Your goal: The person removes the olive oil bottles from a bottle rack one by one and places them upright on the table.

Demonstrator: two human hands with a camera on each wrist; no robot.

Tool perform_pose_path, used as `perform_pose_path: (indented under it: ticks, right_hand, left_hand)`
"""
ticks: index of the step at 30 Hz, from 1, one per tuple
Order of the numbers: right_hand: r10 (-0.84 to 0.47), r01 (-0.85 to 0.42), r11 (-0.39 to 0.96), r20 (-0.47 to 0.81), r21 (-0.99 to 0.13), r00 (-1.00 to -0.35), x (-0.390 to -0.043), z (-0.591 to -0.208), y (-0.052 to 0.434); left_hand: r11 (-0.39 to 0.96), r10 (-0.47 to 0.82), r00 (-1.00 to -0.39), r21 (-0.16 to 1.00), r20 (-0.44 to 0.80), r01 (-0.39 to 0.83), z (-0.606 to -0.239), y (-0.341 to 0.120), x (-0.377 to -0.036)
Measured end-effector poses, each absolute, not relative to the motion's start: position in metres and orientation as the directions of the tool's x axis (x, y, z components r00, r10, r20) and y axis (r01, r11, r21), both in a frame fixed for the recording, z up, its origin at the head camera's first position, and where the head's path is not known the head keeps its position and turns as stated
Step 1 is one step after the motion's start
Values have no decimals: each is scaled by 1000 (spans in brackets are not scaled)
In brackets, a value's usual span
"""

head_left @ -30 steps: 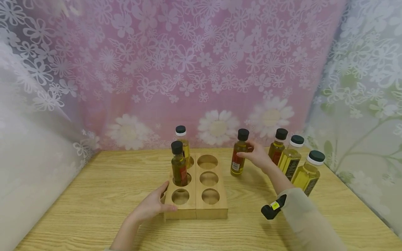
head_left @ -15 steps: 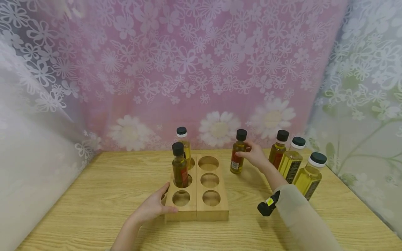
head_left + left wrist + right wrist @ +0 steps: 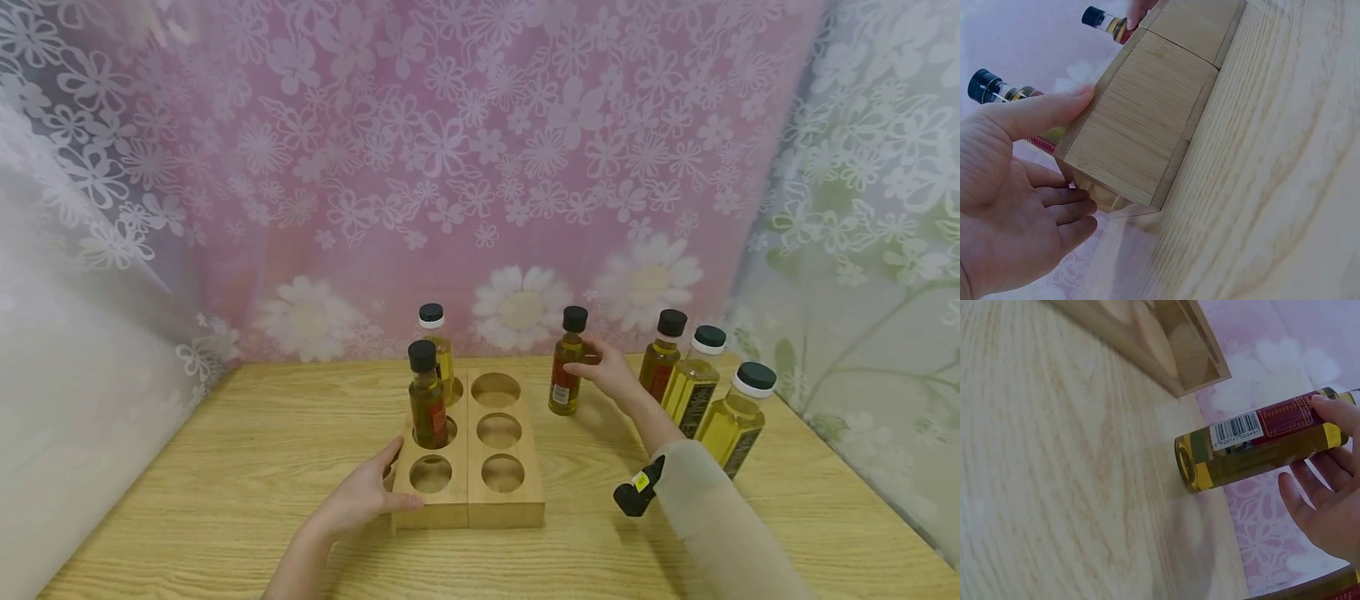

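Wooden rack [image 3: 506, 515], two blocks side by side with three round holes apiece, at the middle of the table [image 3: 225, 467]; dark oil bottle [image 3: 429, 406], black cap, upright in the left block's middle hole; pale oil bottle [image 3: 446, 367], white collar below a dark cap, upright in the left block's far hole.

Left hand [image 3: 363, 493], at the rack's near left corner; thumb touching its near edge, fingers relaxed beside its left end, the grasp loose rather than closed.

Right hand [image 3: 613, 372], beyond and right of the rack, well apart from it; thumb and fingers gripping the red-labelled bottle [image 3: 564, 387], black-capped and upright, barcode showing; its base seems just clear of the table, though contact is hard to judge.

Far right, standing in a row: dark bottle with red label [image 3: 657, 367]; two yellow oil bottles, the farther [image 3: 688, 390] and the nearer [image 3: 731, 427]; flowered curtain [image 3: 360, 125] behind.
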State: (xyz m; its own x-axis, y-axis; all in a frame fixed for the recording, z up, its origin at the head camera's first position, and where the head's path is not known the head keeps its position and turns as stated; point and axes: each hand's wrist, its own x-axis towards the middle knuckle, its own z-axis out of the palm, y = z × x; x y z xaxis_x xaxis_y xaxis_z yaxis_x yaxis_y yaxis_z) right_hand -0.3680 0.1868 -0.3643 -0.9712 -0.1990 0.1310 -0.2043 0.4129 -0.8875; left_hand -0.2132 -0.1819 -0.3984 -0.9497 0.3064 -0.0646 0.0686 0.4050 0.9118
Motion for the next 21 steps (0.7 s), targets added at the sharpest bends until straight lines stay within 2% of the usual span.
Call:
perform_pose_path:
  ticks: [12, 21]
  right_hand:
    - [-186, -190, 384, 125, -904, -974, -355, -379, 200]
    - [-146, -211, 318, 172, -924, -974, -337, -371, 197]
  left_hand:
    - [417, 304, -950, 906, -67, 69, -396, -180, -211]
    - [431, 290, -954, 900, -70, 64, -395, -181, -211]
